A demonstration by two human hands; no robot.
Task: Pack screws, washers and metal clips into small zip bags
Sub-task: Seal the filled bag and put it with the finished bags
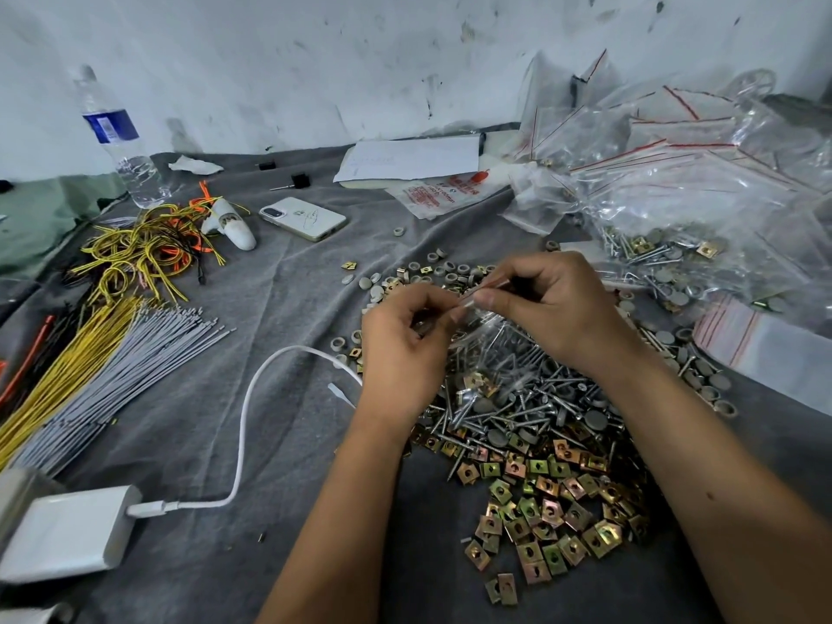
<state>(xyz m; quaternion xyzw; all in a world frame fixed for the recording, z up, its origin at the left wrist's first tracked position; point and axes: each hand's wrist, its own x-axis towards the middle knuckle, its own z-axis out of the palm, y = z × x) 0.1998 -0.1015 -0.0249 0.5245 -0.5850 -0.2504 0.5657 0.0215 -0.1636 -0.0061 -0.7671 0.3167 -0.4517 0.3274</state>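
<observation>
Right hand (pixel 544 304) pinches the top edge of a small clear bag (pixel 490 340), thumb and forefinger closed on the zip strip; left hand (pixel 405 340) curls round the strip's other end, fingers tucked in, gripping the same bag; bag hangs between the two hands, just above the heap, with screws and at least one clip showing through the film; looks like the seal is being pressed shut, though whether the strip has caught cannot be told.

Directly under the bag: loose screws (pixel 531 398) in a tangle; nearer the body, brass-coloured clips (pixel 540 506) spread on the grey cloth (pixel 288 308); grey washers (pixel 432 270) scattered beyond the hands and to the right.

Further out: filled bags (pixel 702 182) piled at far right; flat stack of empty ones (pixel 738 340) beside the right forearm; phone (pixel 302 218), bottle (pixel 118 141), wire bundles (pixel 103 349) at left; charger (pixel 67 531) with white cable (pixel 245 412) running in by the left wrist.

Risks, as judged: screw points may pierce the thin film if squeezed; a half-closed zip would spill contents back into the heap, count lost; left wrist could snag the cable.
</observation>
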